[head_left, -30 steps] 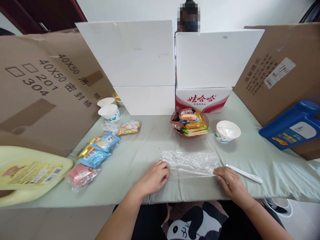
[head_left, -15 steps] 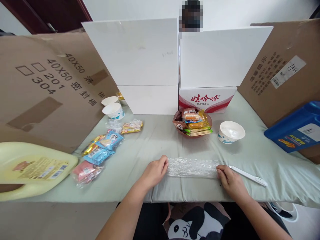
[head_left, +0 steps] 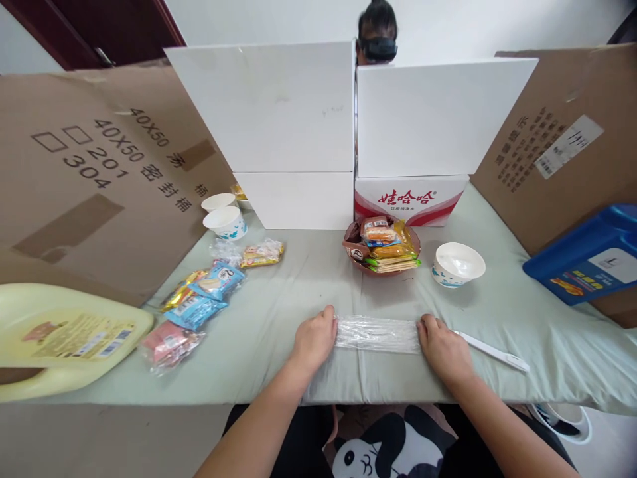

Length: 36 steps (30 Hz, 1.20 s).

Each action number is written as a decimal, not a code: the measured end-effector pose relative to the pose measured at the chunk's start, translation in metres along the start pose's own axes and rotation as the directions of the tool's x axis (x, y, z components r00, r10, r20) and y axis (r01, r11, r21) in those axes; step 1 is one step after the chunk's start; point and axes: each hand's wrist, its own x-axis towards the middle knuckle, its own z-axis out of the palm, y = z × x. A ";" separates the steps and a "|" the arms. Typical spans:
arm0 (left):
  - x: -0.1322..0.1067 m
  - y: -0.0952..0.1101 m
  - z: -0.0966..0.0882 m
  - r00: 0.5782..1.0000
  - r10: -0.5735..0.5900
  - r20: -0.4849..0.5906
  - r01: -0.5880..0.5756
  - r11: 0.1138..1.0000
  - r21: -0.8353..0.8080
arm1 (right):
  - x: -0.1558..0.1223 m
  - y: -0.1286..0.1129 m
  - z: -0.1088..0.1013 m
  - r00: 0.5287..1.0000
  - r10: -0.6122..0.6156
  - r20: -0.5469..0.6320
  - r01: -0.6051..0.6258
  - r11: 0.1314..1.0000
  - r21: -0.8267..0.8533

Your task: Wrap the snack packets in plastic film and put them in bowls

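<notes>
Left hand (head_left: 313, 338) knuckles up, fingers curled close together, on the left end of a narrow folded strip of clear crinkled plastic film (head_left: 378, 334). Cannot tell if it pinches the film or only presses it. Right hand (head_left: 442, 348) palm down, fingers together, covers the strip's right end; pinching or pressing, cannot tell either. The strip lies flat between the two hands on the pale green cloth table cover (head_left: 279, 292), close to the near edge.

Just right of the right hand, touching its outer side: a slim white plastic stick (head_left: 492, 352), lying flat and pointing away to the right. Beyond the right hand, apart from it: a white paper bowl with blue print (head_left: 458, 263). Beyond the strip, between both hands' lines: a round brown bowl (head_left: 411, 255) heaped with orange and yellow snack packets (head_left: 385, 242).

Left of the left hand, well apart: a loose pile of blue, gold and pink snack packets (head_left: 196, 302), and further out a pale yellow plastic jug on its side (head_left: 64, 335). Far left beyond that pile: two white paper bowls (head_left: 223, 219). Far right of the right hand: a blue plastic jug (head_left: 587, 255) leaning on a brown cardboard sheet (head_left: 547, 146).

Behind the brown bowl: stacked white boxes (head_left: 298, 113), with the top of another person's head (head_left: 377, 30) above them.
</notes>
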 end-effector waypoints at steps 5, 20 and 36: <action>-0.011 0.010 -0.002 0.927 0.028 -0.374 -0.041 0.999 -0.027 | -0.002 -0.004 -0.014 0.962 -0.067 -0.266 0.079 0.996 0.036; -0.021 0.019 0.022 0.950 0.085 -0.299 -0.079 0.996 0.033 | -0.050 -0.006 0.009 0.928 -0.333 -0.168 0.345 0.937 0.047; 0.038 0.100 0.024 0.683 0.672 -0.286 -0.701 0.714 0.006 | -0.146 0.062 -0.031 0.730 -0.481 -0.486 0.577 0.815 0.060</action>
